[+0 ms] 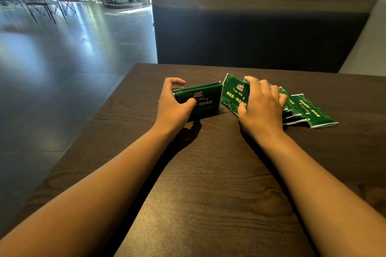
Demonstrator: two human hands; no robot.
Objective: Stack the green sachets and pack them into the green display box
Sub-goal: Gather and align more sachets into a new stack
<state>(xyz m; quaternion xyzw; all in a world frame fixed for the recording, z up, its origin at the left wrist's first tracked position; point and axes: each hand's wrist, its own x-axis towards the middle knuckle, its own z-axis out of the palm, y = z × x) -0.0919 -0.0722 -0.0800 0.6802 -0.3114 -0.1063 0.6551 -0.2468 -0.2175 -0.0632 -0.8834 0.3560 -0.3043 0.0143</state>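
Our left hand [174, 102] grips the upright green display box [205, 98] on the counter [208, 173]. Our right hand [261, 104] pinches one tilted green sachet [232, 92]; more sachets [311, 112] lie fanned beside it.

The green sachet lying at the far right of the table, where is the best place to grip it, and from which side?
Take the far-right sachet by its right-hand long edge, coming from the right and above. It lies flat on the table, and that edge is free, while its left side touches the other fanned sachets under the right hand. A thumb-and-finger pinch there seems easiest.
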